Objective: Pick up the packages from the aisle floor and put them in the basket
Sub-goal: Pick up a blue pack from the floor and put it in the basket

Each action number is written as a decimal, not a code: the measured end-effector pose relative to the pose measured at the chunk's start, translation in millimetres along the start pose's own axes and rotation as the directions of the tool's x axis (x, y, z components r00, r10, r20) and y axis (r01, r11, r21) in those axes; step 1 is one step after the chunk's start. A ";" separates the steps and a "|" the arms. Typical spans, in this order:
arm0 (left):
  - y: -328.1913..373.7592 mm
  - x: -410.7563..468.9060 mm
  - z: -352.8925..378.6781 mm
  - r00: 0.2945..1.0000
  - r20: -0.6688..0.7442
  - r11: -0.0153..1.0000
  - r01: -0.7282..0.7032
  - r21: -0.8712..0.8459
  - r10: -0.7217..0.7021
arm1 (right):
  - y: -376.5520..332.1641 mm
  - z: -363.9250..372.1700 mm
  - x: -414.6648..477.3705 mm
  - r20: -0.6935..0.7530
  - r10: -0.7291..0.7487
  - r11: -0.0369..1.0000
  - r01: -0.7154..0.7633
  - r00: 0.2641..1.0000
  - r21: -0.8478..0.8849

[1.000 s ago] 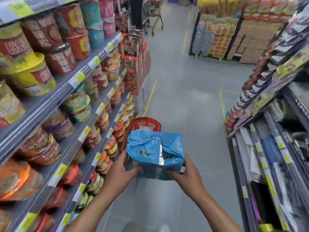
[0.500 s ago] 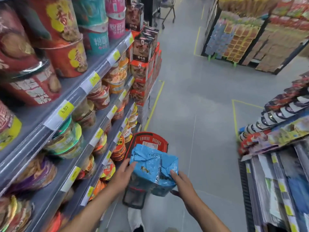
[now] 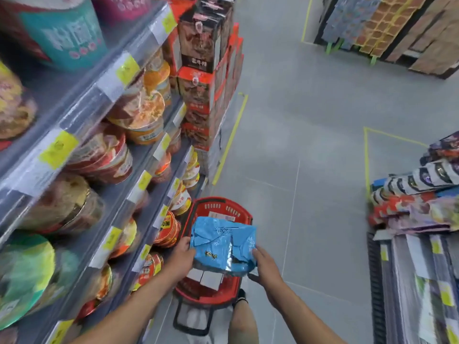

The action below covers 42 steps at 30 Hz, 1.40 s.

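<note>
Blue package held over the red basket — placing step in hand.
Left hand and right hand grasp its ends; next, lower and release.

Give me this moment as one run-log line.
step: placing | left hand: holds blue package, left side | right hand: holds its right side | package: above red basket, not released

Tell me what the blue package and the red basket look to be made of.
Blue package: likely thin plastic film, glossy; it is crumpled, with silvery shine near its lower edge. Red basket: apparently rigid moulded plastic, fairly matt; slotted wall, smooth rim. Its black handle could be plastic or coated metal.
</note>
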<state>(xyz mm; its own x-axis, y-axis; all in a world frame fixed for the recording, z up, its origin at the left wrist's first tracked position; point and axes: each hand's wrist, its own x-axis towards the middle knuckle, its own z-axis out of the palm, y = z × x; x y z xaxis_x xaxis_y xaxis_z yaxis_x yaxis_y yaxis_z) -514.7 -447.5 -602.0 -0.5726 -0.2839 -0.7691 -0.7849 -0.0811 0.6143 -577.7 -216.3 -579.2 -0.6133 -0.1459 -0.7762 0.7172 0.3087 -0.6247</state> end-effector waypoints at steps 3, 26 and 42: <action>13.3 43.3 13.1 0.998 -0.050 0.999 0.032 0.003 -0.032 | -13.7 3.9 51.0 -0.005 0.040 0.999 -0.040 0.999 0.014; 40.1 224.2 41.9 0.957 0.047 0.956 0.281 0.079 -0.285 | -17.1 -2.8 263.6 0.167 0.265 0.963 -0.268 0.950 -0.004; 92.9 92.6 14.1 0.996 0.089 0.928 -0.023 0.371 -0.011 | -46.8 2.4 166.8 0.132 0.000 0.978 0.028 0.991 -0.206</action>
<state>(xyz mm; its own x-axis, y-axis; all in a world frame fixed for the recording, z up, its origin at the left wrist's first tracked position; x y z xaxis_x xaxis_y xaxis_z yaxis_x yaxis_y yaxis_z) -644.0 -467.9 -618.7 -0.5831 -0.1969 -0.7882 -0.8032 0.2856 0.5229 -712.8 -257.4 -679.6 -0.5644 -0.2691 -0.7804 0.6162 0.4916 -0.6153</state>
